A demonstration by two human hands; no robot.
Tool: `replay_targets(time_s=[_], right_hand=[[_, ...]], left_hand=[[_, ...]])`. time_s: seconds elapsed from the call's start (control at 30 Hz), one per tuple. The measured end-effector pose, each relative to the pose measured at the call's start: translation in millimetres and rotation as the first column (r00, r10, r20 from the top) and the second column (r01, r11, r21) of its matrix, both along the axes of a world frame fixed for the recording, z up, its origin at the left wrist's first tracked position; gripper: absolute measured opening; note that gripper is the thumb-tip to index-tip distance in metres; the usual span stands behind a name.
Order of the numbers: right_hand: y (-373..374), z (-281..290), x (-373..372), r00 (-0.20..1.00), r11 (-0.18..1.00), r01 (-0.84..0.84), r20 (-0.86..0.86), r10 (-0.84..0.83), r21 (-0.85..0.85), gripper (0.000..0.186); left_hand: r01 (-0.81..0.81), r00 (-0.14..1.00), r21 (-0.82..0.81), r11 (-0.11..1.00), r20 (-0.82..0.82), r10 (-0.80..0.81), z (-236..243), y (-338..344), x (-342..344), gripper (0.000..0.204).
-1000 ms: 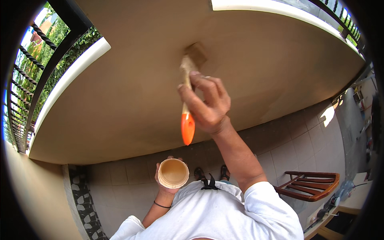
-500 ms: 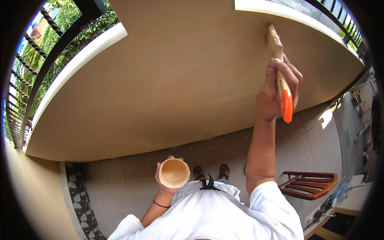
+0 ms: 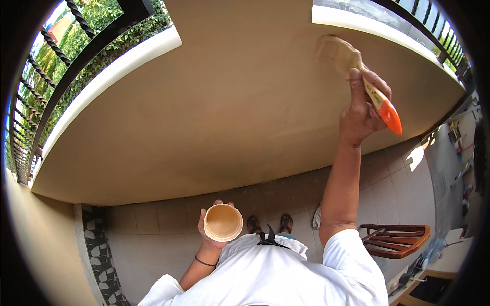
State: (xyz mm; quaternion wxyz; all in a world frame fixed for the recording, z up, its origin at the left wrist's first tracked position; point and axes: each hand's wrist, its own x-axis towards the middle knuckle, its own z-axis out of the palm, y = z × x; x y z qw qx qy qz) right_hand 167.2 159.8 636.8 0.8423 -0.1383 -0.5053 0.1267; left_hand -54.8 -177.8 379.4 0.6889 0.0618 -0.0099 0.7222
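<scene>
A flat paintbrush (image 3: 348,55) with an orange-tipped wooden handle is gripped in my right hand (image 3: 363,112), its bristles laid against the tan wall (image 3: 204,107). The brush slants up and to the left, a little below the white ledge (image 3: 357,31). Paint coats its bristles and ferrule. Low and near my waist, my left hand (image 3: 206,229) is wrapped round a round cream tub (image 3: 223,223) held with its mouth upward. Pale paint colours the inside of the tub; how deep it is I cannot tell.
Black metal railings with twisted bars (image 3: 53,46) top the wall on both sides, with green shrubs (image 3: 109,56) behind at left. A brown wooden chair (image 3: 395,240) stands on the tiled floor (image 3: 148,219) at right. A strip of dark stones (image 3: 97,239) runs at left.
The brush has turned so its bristle end swings left across the wall, its handle tip moving right. My right hand has shifted slightly right; my left hand keeps the tub nearly still.
</scene>
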Motion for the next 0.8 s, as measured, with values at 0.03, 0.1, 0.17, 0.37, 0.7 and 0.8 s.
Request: replay_targets(time_s=[0.03, 0.1, 0.17, 0.37, 0.7, 0.8], right_hand=[[4, 3, 8, 0.998, 0.998, 0.06, -0.028, -0.061, -0.01, 0.018], [2, 4, 6, 0.947, 0.945, 0.315, 0.044, -0.319, 0.082, 0.017], [-10, 5, -7, 0.873, 0.877, 0.438, 0.14, -0.467, 0.196, 0.02], [-59, 9, -90, 0.851, 0.919, 0.132, 0.432, -0.298, 0.372, 0.035], [-5, 27, 0, 0.984, 0.991, -0.126, -0.13, 0.12, -0.038, 0.017], [-6, 27, 8, 0.993, 0.997, 0.062, -0.1, -0.065, -0.039, 0.016]], left_hand=[[-0.003, 1.0, -0.005, 1.0, -0.003, 0.003, 0, -2, 0, 0.057], [-0.012, 1.0, -0.019, 1.0, -0.012, 0.012, -1, -6, -1, 0.057], [-0.023, 1.0, -0.037, 0.999, -0.007, 0.022, -5, -10, -1, 0.057], [0.005, 1.0, -0.05, 0.999, -0.015, -0.005, 5, 2, 6, 0.058], [-0.022, 0.999, -0.035, 0.999, -0.035, 0.021, 9, 6, 30, 0.058], [-0.041, 0.999, -0.04, 0.998, -0.024, 0.04, 5, 4, 32, 0.058]])
